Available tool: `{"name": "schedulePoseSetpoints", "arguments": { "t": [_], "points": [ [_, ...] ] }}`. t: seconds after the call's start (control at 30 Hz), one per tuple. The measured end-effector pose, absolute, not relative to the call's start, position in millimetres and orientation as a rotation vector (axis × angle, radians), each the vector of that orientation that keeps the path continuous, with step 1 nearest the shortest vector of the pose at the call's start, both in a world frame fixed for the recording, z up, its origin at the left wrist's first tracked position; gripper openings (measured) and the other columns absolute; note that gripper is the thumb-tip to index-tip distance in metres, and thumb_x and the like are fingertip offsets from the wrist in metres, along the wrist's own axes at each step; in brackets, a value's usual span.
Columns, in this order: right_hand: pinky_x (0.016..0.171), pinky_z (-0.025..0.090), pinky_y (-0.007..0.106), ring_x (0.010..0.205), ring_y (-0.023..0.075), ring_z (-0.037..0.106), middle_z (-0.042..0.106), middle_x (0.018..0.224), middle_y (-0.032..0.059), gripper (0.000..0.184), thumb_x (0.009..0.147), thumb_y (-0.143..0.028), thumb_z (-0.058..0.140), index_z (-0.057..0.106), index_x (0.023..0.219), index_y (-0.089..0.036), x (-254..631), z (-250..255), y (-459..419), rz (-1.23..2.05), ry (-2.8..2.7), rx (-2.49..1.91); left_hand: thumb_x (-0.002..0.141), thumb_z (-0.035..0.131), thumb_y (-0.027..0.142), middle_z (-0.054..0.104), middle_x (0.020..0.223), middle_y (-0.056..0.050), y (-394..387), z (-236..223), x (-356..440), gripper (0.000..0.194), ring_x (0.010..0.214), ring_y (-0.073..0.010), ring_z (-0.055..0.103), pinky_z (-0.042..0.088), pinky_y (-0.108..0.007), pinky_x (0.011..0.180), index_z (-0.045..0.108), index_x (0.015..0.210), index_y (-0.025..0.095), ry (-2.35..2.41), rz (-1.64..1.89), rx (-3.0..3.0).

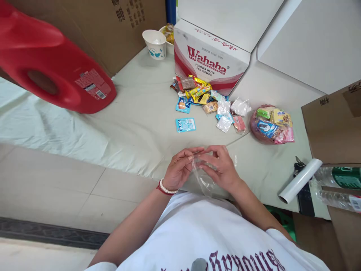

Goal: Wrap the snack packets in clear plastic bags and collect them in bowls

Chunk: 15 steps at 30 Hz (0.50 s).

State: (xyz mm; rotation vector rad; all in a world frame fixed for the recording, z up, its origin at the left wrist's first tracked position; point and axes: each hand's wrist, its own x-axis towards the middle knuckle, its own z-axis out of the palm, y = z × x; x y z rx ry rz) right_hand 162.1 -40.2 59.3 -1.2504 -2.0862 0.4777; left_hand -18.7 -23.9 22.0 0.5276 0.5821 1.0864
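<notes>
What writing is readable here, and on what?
"Wahaha ®": white-and-red cardboard box.
"PURIFIED WATER FOR DRINKING": same box, below it.
Too small or blurred: the box's code, text on the red plastic jug, colourful snack wrappers, clear plastic bottles.
Unclear: Chinese characters on the box and brown cardboard; upside-down dark lettering on the white shirt.

My camera shows a storage-like corner: brown cardboard box [98, 32] at upper left, white-red cardboard Wahaha carton [207, 60] at upper centre.

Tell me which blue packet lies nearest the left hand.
The flat, rectangular, light-blue plastic packet lying alone; other blue packets sit farther off, among differently coloured ones.
</notes>
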Motion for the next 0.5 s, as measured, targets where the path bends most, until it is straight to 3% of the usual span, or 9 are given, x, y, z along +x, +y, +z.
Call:
{"name": "schedulePoseSetpoints", "arguments": {
  "t": [0.07, 0.2, 0.37, 0.43, 0.5],
  "points": [
    [0.079, 0.049, 0.036, 0.091, 0.0196, 0.053, 0.065, 0.112, 0.0066, 0.015, 0.096, -0.024, 0.064, 0.076, 0.104, -0.029, 151.1, 50.8, -32.0, 0.444, -2.149, -1.201, 0.082, 0.076, 0.027, 0.071, 0.127, -0.012, -25.0, 20.9, -19.6, 0.019, 0.122, -0.0317, 0.066, 0.056, -0.04, 0.092, 0.064, 0.072, 0.016, 0.598, 1.108, 0.535],
    [0.079, 0.049, 0.036, 0.09, 0.0194, 0.054, 0.064, 0.099, 0.0061, 0.014, 0.097, -0.02, 0.06, 0.074, 0.098, -0.025, 155.1, 46.2, -32.1, 0.466, -2.067, -1.185, 0.082, 0.076, 0.026, 0.07, 0.126, -0.01, -26.1, 18.3, -25.4, 0.018, 0.124, -0.0313, 0.064, 0.057, -0.043, 0.094, 0.063, 0.074, 0.017, 0.634, 1.148, 0.471],
    [0.062, 0.05, 0.029, 0.072, 0.0124, 0.059, 0.065, 0.116, 0.0065, 0.008, 0.097, -0.02, 0.061, 0.067, 0.099, -0.025, 179.6, 56.4, -48.7, 0.77, -1.805, -1.189, 0.077, 0.077, 0.023, 0.07, 0.115, -0.007, -19.4, 14.5, -30.3, 0.023, 0.114, -0.0252, 0.066, 0.056, -0.047, 0.1, 0.057, 0.068, 0.016, 0.704, 1.192, 0.303],
    [0.051, 0.046, 0.025, 0.058, 0.0086, 0.053, 0.067, 0.115, 0.005, 0.007, 0.099, -0.021, 0.059, 0.063, 0.1, -0.026, 188.1, 58.6, -54.9, 1.028, -1.614, -1.127, 0.073, 0.075, 0.019, 0.069, 0.105, -0.005, -12.8, 14.1, -32.9, 0.024, 0.1, -0.0188, 0.068, 0.057, -0.04, 0.096, 0.053, 0.064, 0.016, 0.696, 1.211, 0.219],
    [0.044, 0.042, 0.023, 0.05, 0.0076, 0.049, 0.068, 0.101, 0.0015, 0.008, 0.1, -0.021, 0.057, 0.061, 0.102, -0.028, 195.0, 59.1, -58.4, 1.221, -1.422, -1.025, 0.069, 0.071, 0.015, 0.063, 0.087, -0.001, -5.1, 16.2, -37.4, 0.024, 0.074, -0.0084, 0.061, 0.057, -0.028, 0.081, 0.048, 0.062, 0.017, 0.67, 1.243, 0.16]
  ]
}}
